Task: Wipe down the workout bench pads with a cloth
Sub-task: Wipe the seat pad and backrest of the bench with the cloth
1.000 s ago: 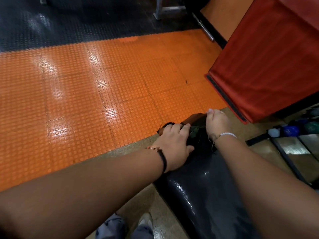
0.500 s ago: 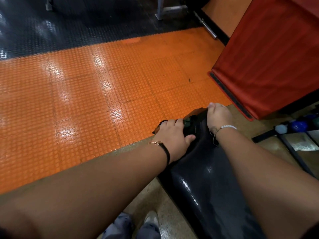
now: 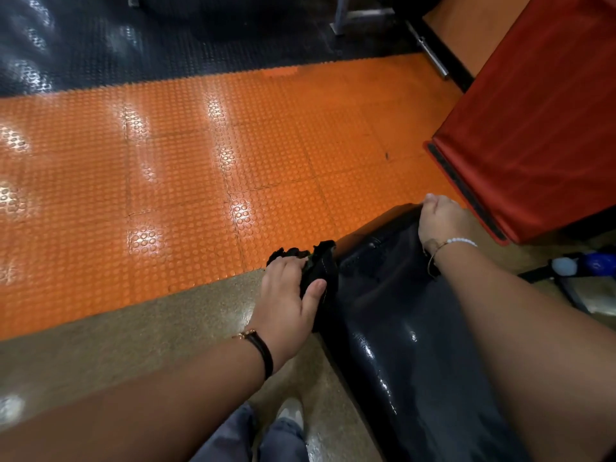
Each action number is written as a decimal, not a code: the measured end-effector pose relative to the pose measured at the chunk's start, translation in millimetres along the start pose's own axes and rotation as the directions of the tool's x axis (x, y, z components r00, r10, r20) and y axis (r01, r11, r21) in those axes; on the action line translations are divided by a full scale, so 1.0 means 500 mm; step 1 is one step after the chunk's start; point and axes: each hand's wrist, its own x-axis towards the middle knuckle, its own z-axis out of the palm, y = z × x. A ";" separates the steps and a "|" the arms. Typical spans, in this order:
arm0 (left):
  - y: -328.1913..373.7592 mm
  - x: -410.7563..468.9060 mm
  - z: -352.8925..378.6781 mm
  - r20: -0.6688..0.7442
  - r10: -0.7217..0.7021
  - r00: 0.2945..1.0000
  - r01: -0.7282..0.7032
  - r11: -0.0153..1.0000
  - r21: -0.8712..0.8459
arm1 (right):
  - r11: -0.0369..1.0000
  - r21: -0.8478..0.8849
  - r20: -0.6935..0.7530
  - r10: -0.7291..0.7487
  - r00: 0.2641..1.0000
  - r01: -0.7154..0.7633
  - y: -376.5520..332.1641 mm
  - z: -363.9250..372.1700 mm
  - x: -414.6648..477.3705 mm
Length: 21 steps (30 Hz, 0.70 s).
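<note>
**Cloth at the pad's far left edge; much of the bench out of sight**

The black bench pad (image 3: 400,315) runs from the bottom of the view away from the person. The dark cloth (image 3: 321,266) is bunched against the pad's left side, near its far end; the left hand (image 3: 290,295) holds it there, fingers curled over the bundle and thumb pressed onto the fabric. The right hand (image 3: 440,221) grips the pad's far end, its fingers hooked over the edge so their tips are out of sight.

From how things lie, the job looks well under way but not finished. The near half of the pad's top shows wet-looking glossy streaks, which suggests a pass over it, though gloss on vinyl proves little; the far part of the top looks duller, and I cannot say whether it is wiped. The left flank is the part in hand; the right flank, the far end face and any other pads of the bench appear to remain.

Much is hidden: the right forearm covers the pad's right side; the picture's edge cuts off the pad's near end; no bench legs show. Cloth and pad are both black, so the cloth's outline is hard to trace, and most of it sits under the hand. Beyond the pad's far end stands a red mat (image 3: 533,128); left of the pad spreads the orange studded floor (image 3: 166,178); a blue object (image 3: 596,261) right of the pad is too blurred to name.
</note>
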 end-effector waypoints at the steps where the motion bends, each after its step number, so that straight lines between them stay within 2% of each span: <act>1: -0.002 -0.014 0.005 -0.024 -0.019 1.000 0.018 1.000 -0.024 | 1.000 -0.009 0.001 0.000 1.000 0.000 0.000 -0.001 0.000; 4: 0.009 -0.043 0.020 -0.079 -0.083 0.993 0.075 0.992 -0.102 | 1.000 0.007 0.003 -0.009 1.000 0.009 0.003 0.003 0.005; 7: 0.026 -0.044 0.030 -0.110 -0.117 0.987 0.107 0.990 -0.087 | 1.000 0.012 -0.011 -0.026 1.000 0.026 0.006 0.009 0.008; 9: 0.035 -0.023 0.031 -0.116 -0.226 0.967 0.216 0.972 -0.095 | 0.999 0.009 -0.027 -0.036 0.999 0.036 0.007 0.010 0.011; 11: 0.040 0.001 0.029 -0.118 -0.408 0.906 0.383 0.905 -0.186 | 0.999 0.000 -0.040 -0.042 0.998 0.042 0.008 0.012 0.013; 13: 0.041 0.008 0.033 -0.123 -0.490 0.863 0.450 0.856 -0.256 | 0.999 -0.001 -0.054 -0.055 0.997 0.055 0.008 0.014 0.013; 17: 0.050 -0.046 0.046 -0.163 -0.360 0.919 0.334 0.928 -0.165 | 0.998 -0.016 -0.057 -0.066 0.996 0.065 0.006 0.013 0.010; 21: 0.042 -0.094 0.045 -0.115 -0.279 0.953 0.274 0.960 -0.054 | 0.998 -0.033 -0.050 -0.055 0.997 0.053 0.007 0.016 0.011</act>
